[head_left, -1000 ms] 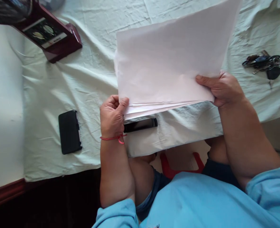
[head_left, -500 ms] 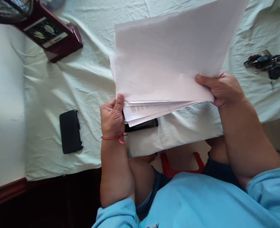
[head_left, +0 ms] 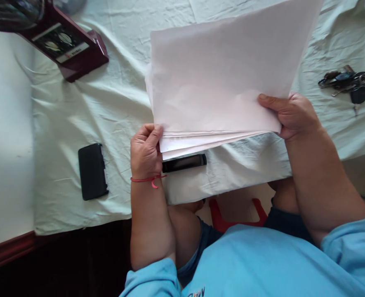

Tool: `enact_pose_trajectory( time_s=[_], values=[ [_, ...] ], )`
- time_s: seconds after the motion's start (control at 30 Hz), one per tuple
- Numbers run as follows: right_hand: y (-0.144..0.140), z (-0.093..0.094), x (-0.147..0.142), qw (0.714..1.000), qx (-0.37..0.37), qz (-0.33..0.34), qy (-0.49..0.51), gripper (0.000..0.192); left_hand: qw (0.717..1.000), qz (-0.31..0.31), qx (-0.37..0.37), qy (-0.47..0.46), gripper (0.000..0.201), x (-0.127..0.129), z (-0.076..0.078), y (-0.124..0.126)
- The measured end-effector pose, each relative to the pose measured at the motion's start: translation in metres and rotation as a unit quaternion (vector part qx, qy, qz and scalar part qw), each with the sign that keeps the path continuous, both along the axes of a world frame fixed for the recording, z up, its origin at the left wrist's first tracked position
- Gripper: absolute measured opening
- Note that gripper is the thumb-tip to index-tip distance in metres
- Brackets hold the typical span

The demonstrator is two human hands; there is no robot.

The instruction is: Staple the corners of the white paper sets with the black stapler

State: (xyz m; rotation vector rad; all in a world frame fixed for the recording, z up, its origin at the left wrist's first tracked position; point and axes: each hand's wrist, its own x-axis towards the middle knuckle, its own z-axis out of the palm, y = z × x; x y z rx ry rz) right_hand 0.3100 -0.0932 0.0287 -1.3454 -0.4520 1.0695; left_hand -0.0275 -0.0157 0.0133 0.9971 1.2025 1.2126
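I hold a stack of white paper sheets (head_left: 219, 78) tilted up above the table. My left hand (head_left: 145, 150), with a red string at the wrist, pinches the stack's lower left corner, where the sheet edges fan apart slightly. My right hand (head_left: 290, 115) grips the lower right corner, thumb on top. A black phone (head_left: 184, 162) lies on the pale green tablecloth (head_left: 77, 111) just under the stack's near edge, beside my left hand.
A black case (head_left: 92, 171) lies on the cloth to the left. A dark red wooden stand (head_left: 67, 45) sits at the far left. A bunch of keys (head_left: 347, 82) rests at the right. A red stool (head_left: 238, 212) shows below the table edge.
The lower sheets, which had fanned out at the left corner half a second ago, are drawn back closer together. My left thumb shifted slightly on the corner.
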Motion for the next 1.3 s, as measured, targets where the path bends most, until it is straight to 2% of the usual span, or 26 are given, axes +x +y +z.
enact_pose_trajectory(
  time_s=[0.23, 0.5, 0.73, 0.87, 1.1, 1.3],
  values=[
    [0.003, -0.005, 0.002, 1.0, 0.009, -0.004, 0.002, 0.041, 1.0, -0.021, 0.02, -0.003, 0.058, -0.002, -0.003, -0.001],
    [0.003, -0.005, 0.002, 1.0, 0.013, -0.006, 0.01, 0.044, 1.0, -0.004, 0.021, 0.009, 0.067, 0.001, -0.001, -0.002],
    [0.002, -0.007, 0.001, 1.0, -0.005, 0.016, -0.006, 0.041, 0.999, 0.006, 0.026, 0.018, 0.059, -0.001, -0.002, -0.001],
    [0.004, -0.008, -0.001, 0.999, 0.006, -0.001, -0.035, 0.035, 1.0, -0.011, 0.026, 0.008, 0.061, -0.001, -0.003, -0.002],
    [0.01, -0.015, 0.001, 0.999, 0.034, -0.018, -0.036, 0.045, 0.998, 0.011, 0.023, -0.051, 0.059, 0.007, -0.005, -0.003],
    [0.012, -0.022, 0.008, 0.997, 0.018, -0.035, -0.062, 0.048, 0.998, -0.017, 0.021, -0.063, 0.048, 0.007, -0.002, -0.006]
  ],
)
